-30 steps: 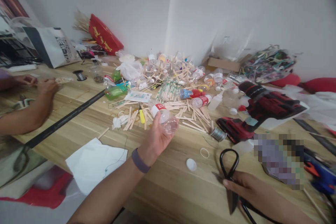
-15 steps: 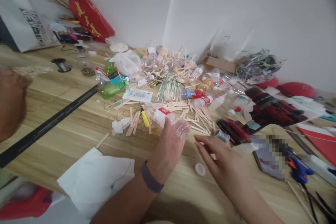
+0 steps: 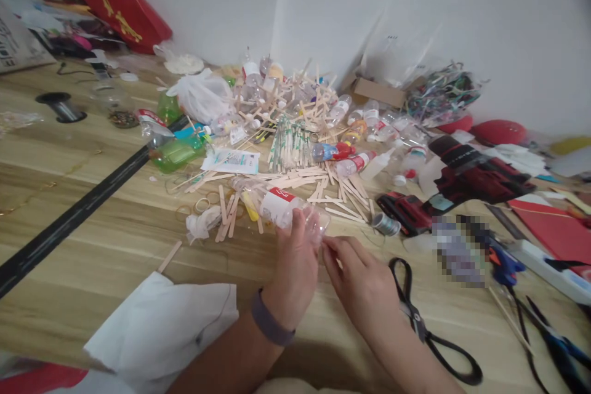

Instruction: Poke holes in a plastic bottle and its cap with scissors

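My left hand [image 3: 298, 261], with a dark band at its wrist, is closed around a clear plastic bottle [image 3: 278, 204] with a red and white label. The bottle lies tilted, its narrow part pointing up and left and its base toward my right hand. My right hand [image 3: 360, 277] has thumb and fingers pinched together at the bottle's base end, touching or nearly touching it. Anything between those fingertips is too small or hidden to make out. Black-handled scissors [image 3: 418, 320] lie beside my right wrist.
Wooden sticks [image 3: 344, 197], several bottles and a green bottle [image 3: 180, 151] crowd the back. A red drill [image 3: 480, 181] lies to the right. White paper [image 3: 161, 320] lies at the front left, near a long black strip [image 3: 87, 206]. Pliers [image 3: 561, 341] rest at the right.
My right hand has moved left to the bottle's base, its fingers now pinched. The view has shifted; scissors now show beside my right arm. Another hand at the left edge has gone from view.
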Motion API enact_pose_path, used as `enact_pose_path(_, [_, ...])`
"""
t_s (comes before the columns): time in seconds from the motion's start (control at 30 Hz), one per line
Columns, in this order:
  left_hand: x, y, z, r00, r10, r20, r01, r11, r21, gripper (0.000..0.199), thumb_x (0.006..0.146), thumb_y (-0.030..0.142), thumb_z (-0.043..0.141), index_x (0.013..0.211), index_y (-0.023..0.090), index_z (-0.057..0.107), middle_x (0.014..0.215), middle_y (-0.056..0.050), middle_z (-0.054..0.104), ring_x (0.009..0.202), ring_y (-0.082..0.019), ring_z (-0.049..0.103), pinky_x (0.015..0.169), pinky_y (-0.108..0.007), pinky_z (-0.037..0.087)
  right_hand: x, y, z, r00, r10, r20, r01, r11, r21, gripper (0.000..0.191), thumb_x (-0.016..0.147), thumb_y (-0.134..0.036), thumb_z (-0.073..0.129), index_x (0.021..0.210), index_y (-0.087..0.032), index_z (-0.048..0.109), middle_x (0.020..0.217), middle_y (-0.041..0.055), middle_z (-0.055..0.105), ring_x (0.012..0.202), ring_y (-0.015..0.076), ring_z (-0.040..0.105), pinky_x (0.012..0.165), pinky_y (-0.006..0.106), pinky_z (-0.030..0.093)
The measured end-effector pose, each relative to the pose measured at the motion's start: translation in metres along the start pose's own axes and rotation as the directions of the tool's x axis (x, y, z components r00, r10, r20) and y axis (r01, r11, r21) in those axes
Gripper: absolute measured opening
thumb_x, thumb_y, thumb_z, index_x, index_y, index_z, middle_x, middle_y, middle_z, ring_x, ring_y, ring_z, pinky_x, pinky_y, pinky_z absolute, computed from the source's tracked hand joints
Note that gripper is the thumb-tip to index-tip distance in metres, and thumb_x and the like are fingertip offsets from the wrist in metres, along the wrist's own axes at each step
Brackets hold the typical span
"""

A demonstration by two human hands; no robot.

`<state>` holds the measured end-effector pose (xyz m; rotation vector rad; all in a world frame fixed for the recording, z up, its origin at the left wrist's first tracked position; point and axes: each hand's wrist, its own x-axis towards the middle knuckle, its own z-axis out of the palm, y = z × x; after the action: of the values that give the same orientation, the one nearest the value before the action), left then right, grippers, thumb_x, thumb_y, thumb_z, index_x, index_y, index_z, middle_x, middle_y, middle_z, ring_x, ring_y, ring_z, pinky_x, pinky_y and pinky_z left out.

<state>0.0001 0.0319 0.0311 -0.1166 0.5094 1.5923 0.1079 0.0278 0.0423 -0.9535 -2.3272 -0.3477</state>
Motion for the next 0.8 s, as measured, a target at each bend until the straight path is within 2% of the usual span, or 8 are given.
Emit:
enact_pose_path(0.1, [0.002,-0.004,-0.002,0.993,0.114,-0.037,-0.113,0.993,0.038,0.023,0.084,0.037,0.073,0.097,0.021,0.063,0.092,-0.002,0.068,0.094,-0.017,0.067,0.089,-0.028,0.05,-0.001,0.004,0.006,0.989,0.108,0.103,-0.122,0.983,0.138,0.025,0.1,-0.021,0.047,0.079,-0.017,0.061,0.072,0.0041,0.061,0.06,0.016,0.056,0.057,0.027,0.038])
enact_pose_path(0.27, [0.001,-0.004,-0.005,0.993,0.118,0.026,-0.12,0.985,0.123,0.028,0.078,0.038,0.079,0.091,0.018,0.064,0.083,-0.001,0.068,0.08,-0.015,0.067,0.08,-0.026,0.053,0.001,0.009,0.005,0.898,0.258,0.357,-0.407,0.794,0.451,0.016,0.084,-0.014,0.052,0.07,-0.018,0.058,0.064,0.0,0.057,0.058,0.0128,0.054,0.054,0.021,0.038])
enact_pose_path(0.43, [-0.002,0.005,0.006,0.99,0.124,-0.063,-0.118,0.989,0.09,0.011,0.094,0.025,0.059,0.097,0.017,0.066,0.091,-0.005,0.074,0.084,-0.014,0.071,0.083,-0.027,0.057,-0.014,0.047,-0.04,0.838,0.251,0.485,-0.49,0.737,0.465,0.031,0.091,-0.037,0.053,0.069,-0.02,0.066,0.055,-0.0004,0.059,0.05,0.0141,0.053,0.047,0.023,0.037])
enact_pose_path(0.53, [-0.005,0.012,0.015,0.99,0.12,-0.069,-0.11,0.986,0.127,0.021,0.1,0.024,0.046,0.1,0.015,0.066,0.087,-0.006,0.075,0.08,-0.015,0.073,0.078,-0.027,0.06,-0.035,0.103,-0.087,0.718,0.593,0.365,-0.695,0.641,0.326,0.038,0.083,-0.056,0.055,0.073,-0.022,0.07,0.065,0.0057,0.067,0.057,0.0194,0.061,0.053,0.028,0.045])
enact_pose_path(0.6, [-0.007,0.015,0.02,0.99,0.114,-0.084,-0.1,0.982,0.161,0.027,0.101,0.024,0.041,0.097,0.015,0.066,0.084,-0.008,0.076,0.077,-0.016,0.073,0.072,-0.026,0.061,-0.048,0.152,-0.113,0.658,0.713,0.242,-0.752,0.601,0.271,0.042,0.081,-0.06,0.056,0.081,-0.02,0.071,0.073,0.0114,0.07,0.061,0.0224,0.064,0.055,0.032,0.046])
enact_pose_path(0.67, [-0.009,0.016,0.024,0.986,0.139,-0.094,-0.121,0.977,0.173,0.031,0.102,0.023,0.038,0.096,0.014,0.067,0.083,-0.008,0.076,0.075,-0.016,0.074,0.071,-0.026,0.062,-0.057,0.201,-0.124,0.518,0.849,0.107,-0.853,0.505,0.131,0.05,0.073,-0.069,0.059,0.082,-0.021,0.071,0.073,0.0133,0.07,0.06,0.0238,0.064,0.053,0.035,0.045])
enact_pose_path(0.73, [-0.011,0.015,0.029,0.982,0.157,-0.108,-0.135,0.974,0.184,0.033,0.102,0.023,0.036,0.097,0.014,0.067,0.085,-0.01,0.077,0.076,-0.017,0.075,0.072,-0.027,0.062,-0.057,0.244,-0.116,0.549,0.822,0.15,-0.832,0.52,0.195,0.054,0.07,-0.068,0.067,0.091,-0.019,0.071,0.084,0.0165,0.072,0.071,0.0254,0.069,0.061,0.035,0.052])
enact_pose_path(0.8, [-0.012,0.012,0.037,0.977,0.169,-0.127,-0.144,0.972,0.184,0.034,0.102,0.025,0.035,0.097,0.014,0.067,0.085,-0.011,0.077,0.076,-0.018,0.075,0.072,-0.028,0.062,-0.049,0.276,-0.094,0.661,0.734,0.153,-0.739,0.602,0.301,0.055,0.07,-0.068,0.069,0.097,-0.02,0.071,0.095,0.0171,0.074,0.082,0.0246,0.072,0.068,0.031,0.056])
